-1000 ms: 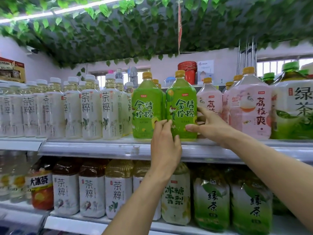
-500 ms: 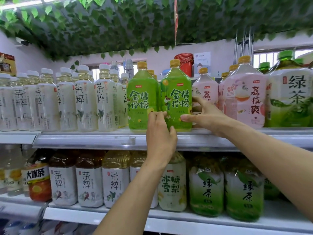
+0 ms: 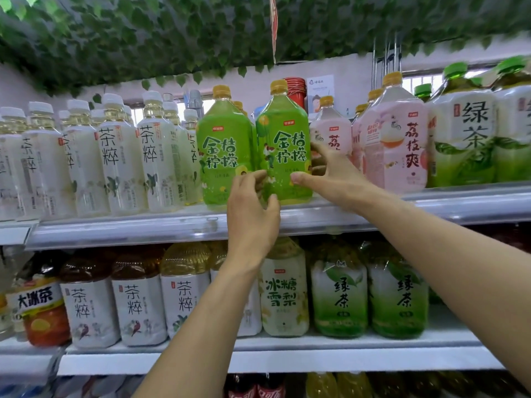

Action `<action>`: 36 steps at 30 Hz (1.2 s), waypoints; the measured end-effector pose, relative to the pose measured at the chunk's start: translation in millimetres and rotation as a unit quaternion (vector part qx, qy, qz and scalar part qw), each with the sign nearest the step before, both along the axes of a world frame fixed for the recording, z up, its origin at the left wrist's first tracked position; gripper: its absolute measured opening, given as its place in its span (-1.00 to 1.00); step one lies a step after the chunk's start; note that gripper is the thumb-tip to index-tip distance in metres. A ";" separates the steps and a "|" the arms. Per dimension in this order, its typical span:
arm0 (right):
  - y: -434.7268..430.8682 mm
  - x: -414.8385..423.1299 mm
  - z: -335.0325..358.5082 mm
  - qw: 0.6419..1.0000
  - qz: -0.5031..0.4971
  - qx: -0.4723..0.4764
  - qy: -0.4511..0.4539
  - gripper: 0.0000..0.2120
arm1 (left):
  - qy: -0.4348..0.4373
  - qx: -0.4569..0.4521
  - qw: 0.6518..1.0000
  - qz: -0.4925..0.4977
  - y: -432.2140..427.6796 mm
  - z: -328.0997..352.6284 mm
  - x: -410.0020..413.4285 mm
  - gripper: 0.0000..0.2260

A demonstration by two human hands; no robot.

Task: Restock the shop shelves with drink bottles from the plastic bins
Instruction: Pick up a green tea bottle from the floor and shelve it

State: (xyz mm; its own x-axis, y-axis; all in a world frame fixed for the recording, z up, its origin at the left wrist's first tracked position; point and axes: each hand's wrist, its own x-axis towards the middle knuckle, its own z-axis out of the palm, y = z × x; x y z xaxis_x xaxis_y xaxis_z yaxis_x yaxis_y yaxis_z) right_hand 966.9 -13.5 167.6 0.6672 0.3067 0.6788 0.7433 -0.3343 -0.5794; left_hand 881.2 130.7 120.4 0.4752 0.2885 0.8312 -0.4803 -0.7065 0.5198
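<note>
A green kumquat-lemon bottle [image 3: 283,145] with a yellow cap stands upright at the front of the upper shelf [image 3: 172,225]. My left hand [image 3: 253,214] holds its lower left side, thumb and fingers around the base. My right hand [image 3: 330,176] grips its right side, thumb on the front label and fingers behind. A second identical green bottle [image 3: 224,150] stands touching it on the left. No plastic bin is in view.
White tea bottles [image 3: 120,156] fill the upper shelf to the left, pink lychee bottles [image 3: 393,145] and green tea bottles [image 3: 465,139] to the right. The lower shelf [image 3: 258,360] holds brown, pale and green tea bottles. Leafy vines hang overhead.
Both hands stay on the right green bottle. The view has tilted down a little, so the shelves sit slightly higher in frame; the bottle's place on the shelf looks unchanged.
</note>
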 end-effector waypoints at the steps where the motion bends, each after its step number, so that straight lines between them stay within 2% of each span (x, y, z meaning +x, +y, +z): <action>1: 2.1 -6.6 -2.6 0.999 -0.013 0.034 -0.039 -0.31 | -0.013 -0.024 1.000 -0.013 0.9 0.1 -2.6 -0.65; 3: 0.1 -21.6 -10.8 0.981 -0.054 0.106 -0.155 -0.56 | -0.038 -0.074 0.995 -0.050 -1.5 -2.2 -8.1 -0.72; 5: -7.8 -34.2 -22.1 0.956 -0.087 0.125 -0.249 -0.69 | -0.039 -0.122 0.986 -0.106 -9.7 -5.4 -16.0 -0.79; 9: -33.4 -59.1 -54.8 0.950 -0.107 0.104 -0.275 -0.79 | -0.002 -0.175 0.966 -0.189 -39.3 -20.1 -30.4 -0.87; 16: -113.0 -104.3 -121.8 0.967 -0.147 0.118 -0.173 -0.83 | 0.084 -0.199 0.944 -0.250 -103.1 -65.4 -50.3 -0.87; 23: -224.5 -156.9 -185.4 0.979 -0.189 0.042 -0.055 -0.87 | 0.212 -0.266 0.892 -0.297 -210.1 -132.7 -80.0 -0.89; 31: -356.9 -217.7 -266.2 0.972 -0.221 -0.017 0.078 -0.90 | 0.343 -0.295 0.829 -0.330 -341.7 -220.3 -130.9 -0.87; 36: -426.9 -247.0 -320.9 0.953 -0.252 -0.039 0.163 -0.87 | 0.416 -0.292 0.787 -0.349 -406.8 -271.8 -152.5 -0.86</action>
State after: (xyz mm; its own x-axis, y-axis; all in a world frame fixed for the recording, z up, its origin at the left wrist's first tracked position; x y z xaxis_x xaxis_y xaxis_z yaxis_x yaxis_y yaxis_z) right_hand 719.9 -440.4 -153.4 0.9150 -0.0673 0.3978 0.2614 -0.6522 -0.7115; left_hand 728.7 -276.1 -151.4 0.9973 -0.0675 -0.0289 0.0326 0.0553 0.9979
